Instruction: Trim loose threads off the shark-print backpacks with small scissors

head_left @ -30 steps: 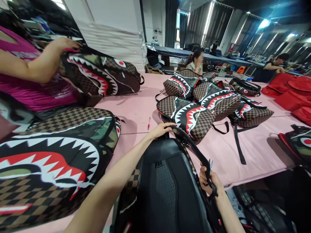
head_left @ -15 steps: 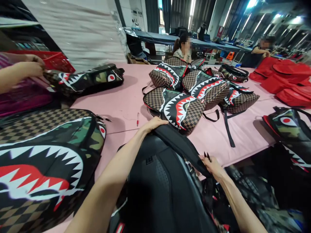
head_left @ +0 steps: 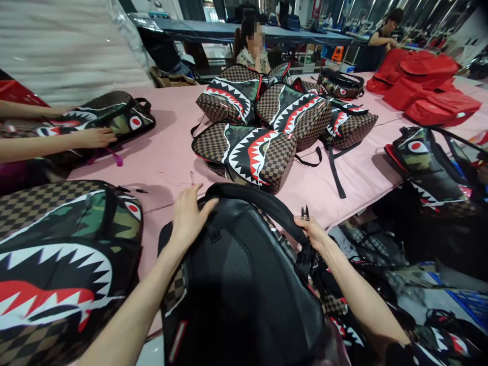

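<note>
A black backpack (head_left: 236,264) stands before me with its padded back panel facing me. My left hand (head_left: 189,216) is open at its top left edge, with thumb and fingers apart. My right hand (head_left: 314,233) is closed on the black shoulder strap (head_left: 280,211) at the right side. Dark thread snips (head_left: 305,212) stick up out of the same hand, points upward. The strap arches from the top of the backpack to my right hand. A checkered shark-mouth backpack (head_left: 57,264) lies close by on the left.
Several shark-mouth backpacks (head_left: 263,152) are heaped on the pink table (head_left: 168,122). Red bags (head_left: 423,86) lie at the far right. At the left, a co-worker's hands (head_left: 97,137) rest on another backpack (head_left: 122,114). More bags (head_left: 438,168) crowd the right side.
My left hand has let go of the strap and moved left, its fingers spreading. My right hand stays on the strap. The view has swung right and down. The co-worker's hands have shifted along their backpack.
</note>
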Available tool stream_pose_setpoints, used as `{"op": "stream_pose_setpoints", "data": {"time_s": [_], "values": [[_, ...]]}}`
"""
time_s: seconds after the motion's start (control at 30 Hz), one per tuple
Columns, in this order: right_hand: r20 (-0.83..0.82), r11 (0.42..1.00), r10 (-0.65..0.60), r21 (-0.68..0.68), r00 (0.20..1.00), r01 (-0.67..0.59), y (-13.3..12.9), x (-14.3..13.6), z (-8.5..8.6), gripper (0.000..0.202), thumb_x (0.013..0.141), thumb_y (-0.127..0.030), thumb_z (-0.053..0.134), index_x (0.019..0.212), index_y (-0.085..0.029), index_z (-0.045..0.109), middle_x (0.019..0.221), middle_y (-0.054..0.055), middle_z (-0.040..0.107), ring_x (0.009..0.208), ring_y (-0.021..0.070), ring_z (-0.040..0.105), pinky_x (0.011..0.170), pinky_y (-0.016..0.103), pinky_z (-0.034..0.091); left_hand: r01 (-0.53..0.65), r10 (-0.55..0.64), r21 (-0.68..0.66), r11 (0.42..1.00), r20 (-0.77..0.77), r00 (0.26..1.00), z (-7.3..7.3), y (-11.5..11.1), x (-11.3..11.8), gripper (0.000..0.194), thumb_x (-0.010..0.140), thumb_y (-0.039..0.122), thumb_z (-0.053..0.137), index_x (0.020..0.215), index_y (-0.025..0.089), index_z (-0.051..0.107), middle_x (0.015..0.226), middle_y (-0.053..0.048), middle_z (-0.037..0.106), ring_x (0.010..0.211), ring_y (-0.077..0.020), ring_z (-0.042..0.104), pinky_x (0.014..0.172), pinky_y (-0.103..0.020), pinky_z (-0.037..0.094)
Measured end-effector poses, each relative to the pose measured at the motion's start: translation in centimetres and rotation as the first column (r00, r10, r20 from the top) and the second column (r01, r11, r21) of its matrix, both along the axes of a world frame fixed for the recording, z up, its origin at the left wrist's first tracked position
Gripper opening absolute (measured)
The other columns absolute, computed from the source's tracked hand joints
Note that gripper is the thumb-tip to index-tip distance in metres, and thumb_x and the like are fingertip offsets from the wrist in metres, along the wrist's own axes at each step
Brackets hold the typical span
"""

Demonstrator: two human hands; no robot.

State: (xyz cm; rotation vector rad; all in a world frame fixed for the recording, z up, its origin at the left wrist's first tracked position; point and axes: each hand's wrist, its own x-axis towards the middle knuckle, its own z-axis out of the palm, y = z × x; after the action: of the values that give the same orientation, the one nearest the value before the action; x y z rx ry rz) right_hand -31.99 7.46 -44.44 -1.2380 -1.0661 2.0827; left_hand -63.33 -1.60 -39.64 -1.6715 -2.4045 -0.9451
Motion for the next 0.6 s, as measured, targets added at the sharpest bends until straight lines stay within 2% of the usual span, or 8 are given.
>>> {"op": "stream_pose_setpoints", "data": {"time_s": [0.07, 0.17, 0.23, 0.3, 0.4, 0.47, 0.53, 0.6], "values": [[-0.015, 1.000, -0.015, -0.006, 1.000, 0.015, -0.3, 0.2, -0.1, 0.030, 0.056, -0.035, 0.074, 0.061, -0.015, 0.053, 0.040, -0.009, 0.039, 0.035, 0.0022, 0.024, 0.035, 0.020, 0.013, -0.085, 0.066, -0.133, 0.988, -0.136, 0.988, -0.1, -5.6, 3.5, 0.057, 0.080, 0.045, 0.047, 0.129, 0.018, 0.040, 0.128, -0.015, 0.048, 0.125, -0.0339, 0.034, 0.100, -0.054, 0.030], [-0.032, 0.999, -0.035, -0.016, 0.999, 0.035, -0.6, 0.3, -0.4, 0.027, 0.056, -0.033, 0.074, 0.061, -0.015, 0.054, 0.038, -0.009, 0.039, 0.034, 0.0022, 0.023, 0.035, 0.020, 0.014, -0.185, 0.110, -0.296, 0.937, -0.254, 0.961, -1.7, -14.3, 9.0, 0.064, 0.075, 0.041, 0.054, 0.133, 0.021, 0.035, 0.138, -0.017, 0.037, 0.131, -0.0418, 0.020, 0.095, -0.065, 0.026], [-0.041, 0.999, -0.044, -0.020, 0.998, 0.043, -0.9, 0.4, -0.6, 0.027, 0.055, -0.032, 0.074, 0.063, -0.014, 0.056, 0.038, -0.009, 0.039, 0.034, 0.0022, 0.023, 0.035, 0.020, 0.014, -0.204, 0.129, -0.356, 0.912, -0.224, 0.966, -3.2, -19.0, 11.3, 0.071, 0.072, 0.038, 0.054, 0.137, 0.024, 0.028, 0.140, -0.017, 0.034, 0.129, -0.0440, 0.022, 0.090, -0.066, 0.031], [-0.046, 0.999, -0.044, -0.019, 0.998, 0.044, -1.2, 0.5, -0.5, 0.028, 0.054, -0.033, 0.074, 0.064, -0.014, 0.056, 0.037, -0.009, 0.039, 0.033, 0.0022, 0.023, 0.035, 0.020, 0.013, -0.218, 0.186, -0.356, 0.909, -0.120, 0.975, -3.9, -22.0, 11.4, 0.070, 0.076, 0.036, 0.046, 0.140, 0.022, 0.020, 0.143, -0.018, 0.028, 0.127, -0.0407, 0.030, 0.089, -0.060, 0.038], [-0.052, 1.000, -0.017, -0.003, 0.999, 0.017, -2.0, 0.7, 0.2, 0.029, 0.054, -0.035, 0.074, 0.064, -0.014, 0.056, 0.037, -0.009, 0.041, 0.032, 0.0022, 0.024, 0.034, 0.019, 0.015, -0.303, 0.330, -0.303, 0.904, 0.039, 0.943, -2.6, -22.9, 7.9, 0.065, 0.078, 0.041, 0.040, 0.138, 0.019, 0.027, 0.138, -0.017, 0.037, 0.120, -0.0356, 0.043, 0.089, -0.050, 0.043], [-0.053, 1.000, 0.020, 0.018, 0.998, -0.019, -2.8, 1.0, 0.5, 0.030, 0.055, -0.036, 0.075, 0.065, -0.014, 0.056, 0.040, -0.007, 0.045, 0.033, 0.0027, 0.028, 0.034, 0.019, 0.017, -0.395, 0.442, -0.269, 0.879, 0.146, 0.885, -0.6, -21.8, 4.4, 0.058, 0.075, 0.045, 0.045, 0.128, 0.021, 0.044, 0.121, -0.013, 0.056, 0.111, -0.0329, 0.052, 0.087, -0.044, 0.044], [-0.037, 0.998, 0.051, 0.043, 0.998, -0.049, -3.3, 1.2, 0.4, 0.032, 0.054, -0.036, 0.075, 0.066, -0.014, 0.056, 0.043, -0.005, 0.049, 0.034, 0.0036, 0.032, 0.033, 0.019, 0.018, -0.500, 0.544, -0.217, 0.839, 0.297, 0.785, 1.1, -20.2, 1.0, 0.045, 0.073, 0.046, 0.049, 0.109, 0.021, 0.057, 0.097, -0.007, 0.066, 0.097, -0.0288, 0.059, 0.079, -0.037, 0.047], [0.019, 0.997, 0.032, 0.076, 0.999, -0.034, -3.6, 1.4, -0.3, 0.033, 0.054, -0.039, 0.075, 0.062, -0.015, 0.055, 0.040, -0.006, 0.045, 0.032, 0.0043, 0.032, 0.032, 0.019, 0.018, -0.476, 0.479, -0.162, 0.865, 0.554, 0.681, 1.7, -18.6, -1.5, 0.036, 0.069, 0.047, 0.054, 0.089, 0.018, 0.061, 0.079, -0.004, 0.067, 0.081, -0.0238, 0.062, 0.065, -0.029, 0.048]]}}
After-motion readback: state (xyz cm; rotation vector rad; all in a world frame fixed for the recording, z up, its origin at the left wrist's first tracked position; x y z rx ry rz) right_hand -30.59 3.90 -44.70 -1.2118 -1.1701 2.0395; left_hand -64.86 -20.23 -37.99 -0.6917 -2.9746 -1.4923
